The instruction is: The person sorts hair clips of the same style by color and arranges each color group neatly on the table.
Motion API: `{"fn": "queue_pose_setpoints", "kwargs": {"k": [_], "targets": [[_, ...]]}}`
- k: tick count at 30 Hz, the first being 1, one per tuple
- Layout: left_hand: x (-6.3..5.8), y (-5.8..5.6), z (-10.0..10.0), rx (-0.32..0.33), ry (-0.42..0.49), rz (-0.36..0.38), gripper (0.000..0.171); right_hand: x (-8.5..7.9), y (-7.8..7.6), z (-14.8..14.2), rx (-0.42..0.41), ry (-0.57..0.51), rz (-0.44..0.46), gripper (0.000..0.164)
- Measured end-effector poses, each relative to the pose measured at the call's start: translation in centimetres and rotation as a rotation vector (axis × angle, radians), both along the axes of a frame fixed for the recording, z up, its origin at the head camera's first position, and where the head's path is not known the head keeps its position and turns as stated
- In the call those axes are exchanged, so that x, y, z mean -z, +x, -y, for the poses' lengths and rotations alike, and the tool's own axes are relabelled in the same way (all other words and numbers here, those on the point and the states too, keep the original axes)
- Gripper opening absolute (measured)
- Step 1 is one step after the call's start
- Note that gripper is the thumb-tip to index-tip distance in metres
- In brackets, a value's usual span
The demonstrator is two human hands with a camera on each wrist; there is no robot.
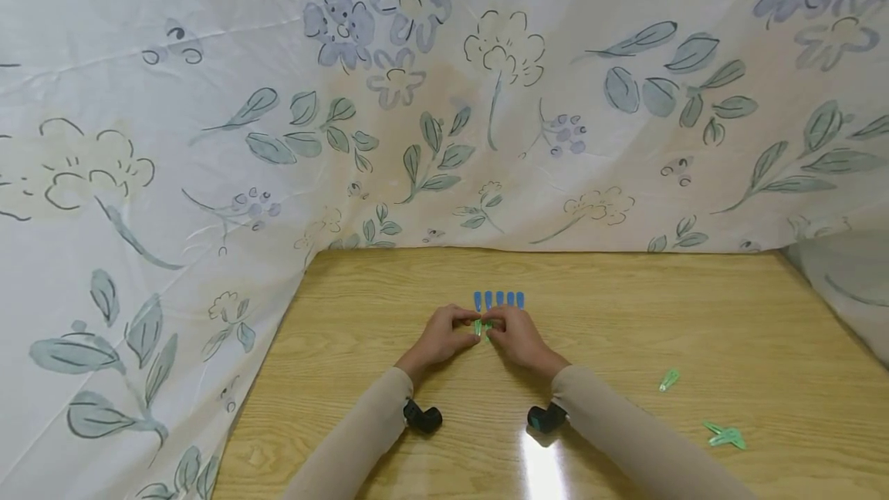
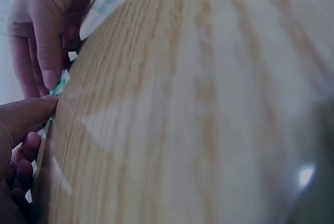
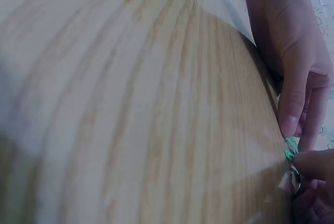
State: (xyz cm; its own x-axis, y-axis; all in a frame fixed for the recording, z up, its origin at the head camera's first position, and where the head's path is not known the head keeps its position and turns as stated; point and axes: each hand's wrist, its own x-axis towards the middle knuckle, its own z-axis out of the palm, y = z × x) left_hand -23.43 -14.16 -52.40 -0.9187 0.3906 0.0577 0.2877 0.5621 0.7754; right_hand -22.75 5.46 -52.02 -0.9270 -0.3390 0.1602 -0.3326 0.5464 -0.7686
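Both hands work close together at the middle of the table. My left hand [image 1: 443, 336] holds a green snap hair clip [image 1: 478, 328] by its ends, between thumb and fingers. Just to the right, my right hand [image 1: 517, 338] pinches a second green hair clip [image 1: 489, 326], which its fingers partly cover. Directly beyond the fingertips, several blue hair clips [image 1: 499, 298] stand side by side in a row. In the right wrist view, green clip edges [image 3: 290, 150] show between the thumbs of the two hands.
A single green hair clip [image 1: 669, 380] lies to the right on the wooden table [image 1: 590, 292]. Nearer the front right is a small pile of green clips [image 1: 725, 436]. A floral cloth [image 1: 444, 137] hangs behind the table and along its left side.
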Motion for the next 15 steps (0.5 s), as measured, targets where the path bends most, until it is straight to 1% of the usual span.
{"fn": "queue_pose_setpoints", "kwargs": {"k": [8,15], "targets": [[0.05,0.01,0.12,-0.009,-0.011,0.017,0.036,-0.18,-0.28,-0.44,0.0,-0.078,0.165,0.032],[-0.03,-0.08,0.23,-0.006,-0.016,0.027,0.038,-0.55,-0.3,-0.93,-0.07,-0.176,0.202,0.039]]}}
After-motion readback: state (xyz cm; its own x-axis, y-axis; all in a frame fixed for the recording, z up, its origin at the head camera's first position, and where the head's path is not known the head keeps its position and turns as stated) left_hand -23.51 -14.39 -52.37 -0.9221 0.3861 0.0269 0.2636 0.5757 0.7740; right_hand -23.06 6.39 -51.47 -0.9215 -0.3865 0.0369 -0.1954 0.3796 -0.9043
